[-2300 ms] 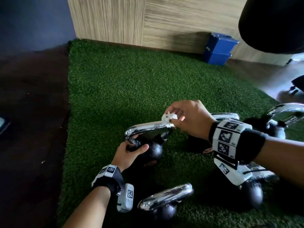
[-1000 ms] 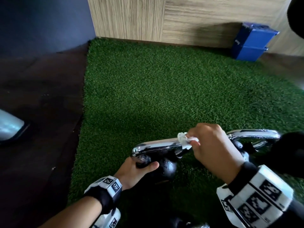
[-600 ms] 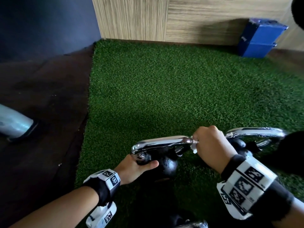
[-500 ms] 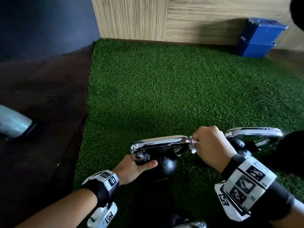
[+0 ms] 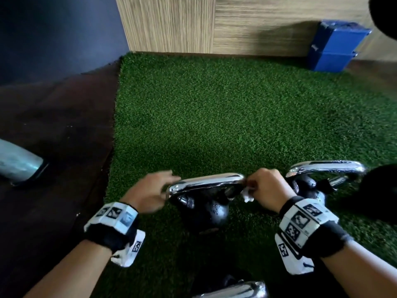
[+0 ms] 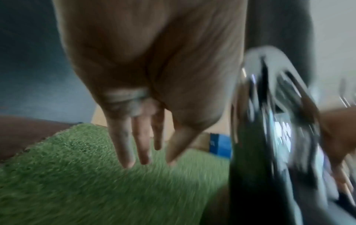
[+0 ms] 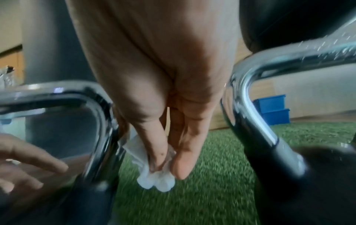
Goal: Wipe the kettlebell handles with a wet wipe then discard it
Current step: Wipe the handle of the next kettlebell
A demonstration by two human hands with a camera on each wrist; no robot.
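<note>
A black kettlebell (image 5: pixel 206 209) with a chrome handle (image 5: pixel 206 182) stands on the green turf (image 5: pixel 214 117). My right hand (image 5: pixel 266 190) pinches a crumpled white wet wipe (image 5: pixel 247 195) (image 7: pixel 154 172) against the handle's right bend (image 7: pixel 104 121). My left hand (image 5: pixel 150 192) hovers just off the handle's left end, fingers straight and spread (image 6: pixel 138 144), holding nothing. A second kettlebell with a chrome handle (image 5: pixel 326 168) (image 7: pixel 260 91) stands right beside the first. A third chrome handle (image 5: pixel 236 290) shows at the bottom edge.
Two stacked blue bins (image 5: pixel 335 50) stand against the wooden wall at the back right. Dark flooring (image 5: pixel 53 136) borders the turf on the left, with a pale grey object (image 5: pixel 19 162) lying on it. A black shape (image 5: pixel 378 194) crowds the right edge.
My left hand has let go of the kettlebell's left side and lifted off with fingers spread. My right hand has slid the wipe down around the handle's right bend.
</note>
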